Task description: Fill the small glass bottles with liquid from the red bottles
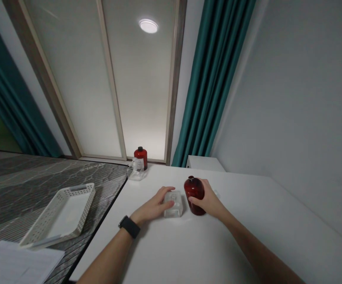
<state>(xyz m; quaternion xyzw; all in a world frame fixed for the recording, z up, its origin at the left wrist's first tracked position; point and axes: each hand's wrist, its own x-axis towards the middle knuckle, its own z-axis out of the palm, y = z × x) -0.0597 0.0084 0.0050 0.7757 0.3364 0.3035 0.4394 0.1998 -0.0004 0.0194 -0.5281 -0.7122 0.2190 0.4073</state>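
Holding uncapped red bottle [194, 191] by its body, likely for control, right hand [210, 200] clamps fingers round it; left hand's [153, 207] fingers clasp clear container [174, 211] beside it on table [188, 252], probably steadying.

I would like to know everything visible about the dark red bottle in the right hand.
The dark red bottle looks glossy, of glass or plastic. It has a rounded body, curved shoulders and a short narrow neck with no cap on. It is roughly upright, leaning slightly. The right hand grips it, thumb across the front. It is just apart from the clear container on its left, above or on the white table; I cannot tell which.
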